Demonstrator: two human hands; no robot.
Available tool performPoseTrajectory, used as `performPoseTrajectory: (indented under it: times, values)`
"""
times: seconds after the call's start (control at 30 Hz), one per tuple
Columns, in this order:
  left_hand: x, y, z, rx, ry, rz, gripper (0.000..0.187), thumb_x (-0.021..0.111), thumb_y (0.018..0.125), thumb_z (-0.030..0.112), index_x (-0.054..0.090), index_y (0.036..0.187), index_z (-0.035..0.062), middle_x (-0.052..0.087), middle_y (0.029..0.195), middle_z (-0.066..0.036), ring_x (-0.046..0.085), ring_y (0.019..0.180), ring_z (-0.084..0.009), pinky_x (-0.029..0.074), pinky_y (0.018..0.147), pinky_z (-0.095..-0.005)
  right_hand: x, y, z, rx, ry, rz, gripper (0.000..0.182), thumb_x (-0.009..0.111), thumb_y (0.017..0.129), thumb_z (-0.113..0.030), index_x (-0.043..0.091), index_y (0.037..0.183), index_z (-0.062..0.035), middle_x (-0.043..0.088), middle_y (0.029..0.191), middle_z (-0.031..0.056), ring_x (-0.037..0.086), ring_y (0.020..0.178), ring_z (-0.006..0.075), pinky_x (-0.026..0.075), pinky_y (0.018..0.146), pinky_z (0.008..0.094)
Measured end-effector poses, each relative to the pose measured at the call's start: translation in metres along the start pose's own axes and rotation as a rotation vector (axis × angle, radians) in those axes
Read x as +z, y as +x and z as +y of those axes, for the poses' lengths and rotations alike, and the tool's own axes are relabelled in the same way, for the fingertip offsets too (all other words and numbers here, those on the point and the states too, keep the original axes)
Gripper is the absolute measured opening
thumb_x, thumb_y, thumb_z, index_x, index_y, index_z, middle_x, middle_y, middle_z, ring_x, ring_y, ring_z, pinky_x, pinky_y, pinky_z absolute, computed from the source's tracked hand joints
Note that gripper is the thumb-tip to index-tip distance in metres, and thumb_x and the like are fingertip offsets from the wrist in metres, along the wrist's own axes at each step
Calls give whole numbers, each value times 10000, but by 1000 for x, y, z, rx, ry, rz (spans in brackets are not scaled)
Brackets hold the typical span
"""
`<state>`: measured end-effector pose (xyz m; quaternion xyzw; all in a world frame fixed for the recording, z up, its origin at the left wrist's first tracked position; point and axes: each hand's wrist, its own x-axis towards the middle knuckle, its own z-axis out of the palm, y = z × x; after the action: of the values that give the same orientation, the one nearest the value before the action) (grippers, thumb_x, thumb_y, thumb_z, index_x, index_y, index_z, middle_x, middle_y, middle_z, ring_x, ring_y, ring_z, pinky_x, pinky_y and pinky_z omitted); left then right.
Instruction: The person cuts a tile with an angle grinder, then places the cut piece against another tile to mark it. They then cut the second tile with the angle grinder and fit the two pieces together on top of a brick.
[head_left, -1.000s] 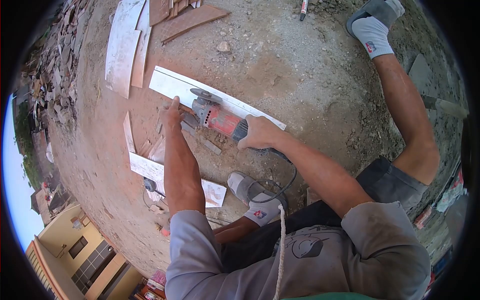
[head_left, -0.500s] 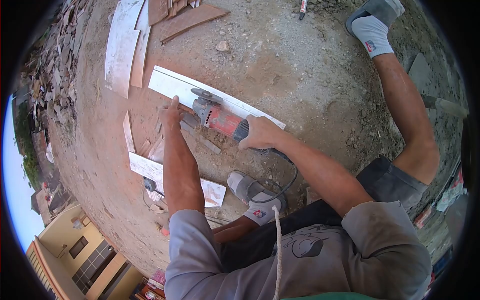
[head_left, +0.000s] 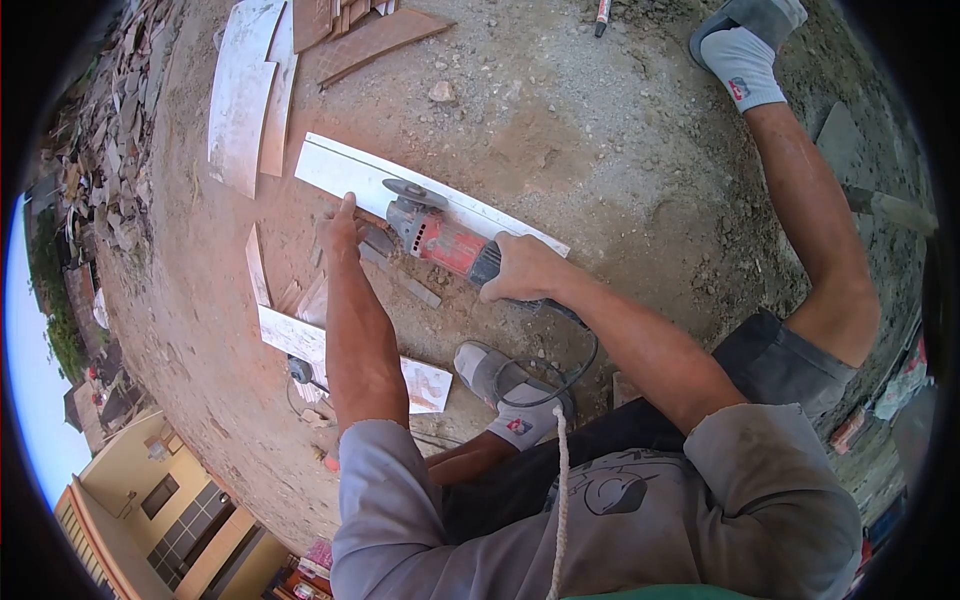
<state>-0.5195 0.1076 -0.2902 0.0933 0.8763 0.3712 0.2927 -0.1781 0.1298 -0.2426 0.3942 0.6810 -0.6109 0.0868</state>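
Note:
My right hand (head_left: 527, 268) is wrapped round the rear of a red and black angle grinder (head_left: 450, 245). The grinder's disc (head_left: 414, 193) sits over a long white tile strip (head_left: 345, 168) on the ground, close to a line running along its far edge. At the strip's near edge, my left hand (head_left: 342, 230) grips it with the thumb on top; the other fingers are partly hidden. A narrow offcut (head_left: 415, 287) lies in the dirt between my hands, below the grinder. From the grinder's back end, a dark cable (head_left: 590, 350) loops down by my foot.
Large white tile pieces (head_left: 238, 120) and brown broken tiles (head_left: 385, 45) lie at the top left. More tile pieces (head_left: 428, 386) are near my left forearm, with a dark round tool part (head_left: 299, 369). A marker (head_left: 602, 18) lies at the top. My sandalled foot (head_left: 500, 375) is close to the cable.
Almost nothing differs. The whole view has shifted very slightly, while both hands, the grinder and the tile strip keep their places relative to each other.

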Motion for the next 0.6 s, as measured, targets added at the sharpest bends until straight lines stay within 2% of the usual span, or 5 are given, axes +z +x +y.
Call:
performPoseTrajectory:
  times: [0.2,0.37,0.6]
  values:
    - [1,-3,2,5,2,-5,384,770,837,292,550,927,-9,623,796,-110,606,584,-174,509,457,-291,0,-1,2,11,0,-8,811,770,560,-383,549,1147,131,638,1059,318,637,1013,399,505,886,395]
    - [1,-3,1,12,-33,15,350,757,854,262,544,909,-10,615,739,-100,575,524,-157,478,404,-273,-1,-3,1,14,15,-7,810,770,556,-381,552,1147,128,638,1060,319,639,1013,396,506,886,392]
    - [2,-4,4,1,-31,0,349,755,855,253,544,906,-21,622,752,-119,574,518,-160,478,391,-275,0,-5,4,23,22,-6,812,773,554,-382,554,1151,122,639,1061,318,641,1009,393,506,887,390]
